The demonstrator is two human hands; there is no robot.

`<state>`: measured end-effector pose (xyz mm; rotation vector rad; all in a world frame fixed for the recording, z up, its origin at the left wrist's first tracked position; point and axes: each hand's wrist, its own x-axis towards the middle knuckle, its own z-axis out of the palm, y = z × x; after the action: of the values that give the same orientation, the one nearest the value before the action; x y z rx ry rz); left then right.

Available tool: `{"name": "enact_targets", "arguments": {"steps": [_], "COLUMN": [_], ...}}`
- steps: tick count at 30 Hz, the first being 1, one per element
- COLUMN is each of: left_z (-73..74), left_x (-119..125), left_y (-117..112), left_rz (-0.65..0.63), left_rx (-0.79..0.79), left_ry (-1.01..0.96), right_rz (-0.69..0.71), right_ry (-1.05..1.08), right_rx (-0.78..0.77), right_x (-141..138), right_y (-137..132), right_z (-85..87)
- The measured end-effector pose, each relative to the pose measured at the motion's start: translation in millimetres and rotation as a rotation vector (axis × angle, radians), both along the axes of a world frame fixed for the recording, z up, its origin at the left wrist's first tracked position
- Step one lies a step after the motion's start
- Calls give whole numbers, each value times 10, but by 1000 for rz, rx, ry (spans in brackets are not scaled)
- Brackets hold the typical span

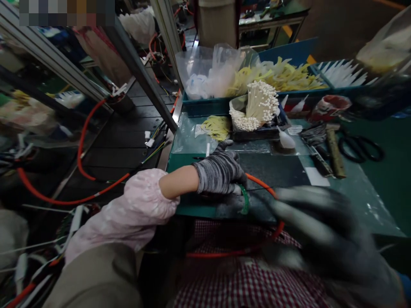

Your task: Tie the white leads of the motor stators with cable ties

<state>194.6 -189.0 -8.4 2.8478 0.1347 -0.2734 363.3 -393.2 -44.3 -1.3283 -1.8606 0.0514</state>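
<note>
Left hand [221, 171], gloved, closed around an orange cable [261, 185] near the front edge of the green bench mat [379, 179], apparently pinning the loop flat there. Right hand [321, 231], blurred, fingers spread and open beside the cable. Behind the cable: white-tipped bundle [257, 109], blue tray [205, 106], scissors [362, 147]; dim workshop floor left.
</note>
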Motion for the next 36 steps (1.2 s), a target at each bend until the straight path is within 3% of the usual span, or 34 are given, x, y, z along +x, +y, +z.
{"name": "enact_targets", "arguments": {"steps": [3,6,10,13,17,19,22,26,29,32,36], "left_z": [-53,-142,-270,-378,-496,-514,-497,-499,-569,-656,-737], "left_x": [-6,-112,-376,-501,-485,-457,-448,-471,-488,-490,-422], "left_y": [13,17,-61,-185,-339,-370,-356,-316,-354,-458,-617], "left_rz": [4,69,196,187,160,185,207,150,107,171,251], "left_rx": [15,-1,-70,11,198,210,120,93,188,332,514], "left_ry": [-14,-114,-359,-507,-534,-541,-590,-574,-570,-649,-740], "right_rz": [63,18,39,-33,-117,-120,-84,34,-14,-86,-200], "right_ry": [-16,53,126,269,440,401,161,-47,115,355,511], "right_rx": [-71,-154,-34,29,57,66,86,-44,-33,3,35], "right_x": [-122,-181,-148,-172,-227,-215,-152,-66,-69,-129,-242], "right_y": [205,327,296,282,305,294,258,247,255,261,330], "right_z": [-165,-359,-475,-516,-543,-520,-438,-371,-450,-594,-696]}}
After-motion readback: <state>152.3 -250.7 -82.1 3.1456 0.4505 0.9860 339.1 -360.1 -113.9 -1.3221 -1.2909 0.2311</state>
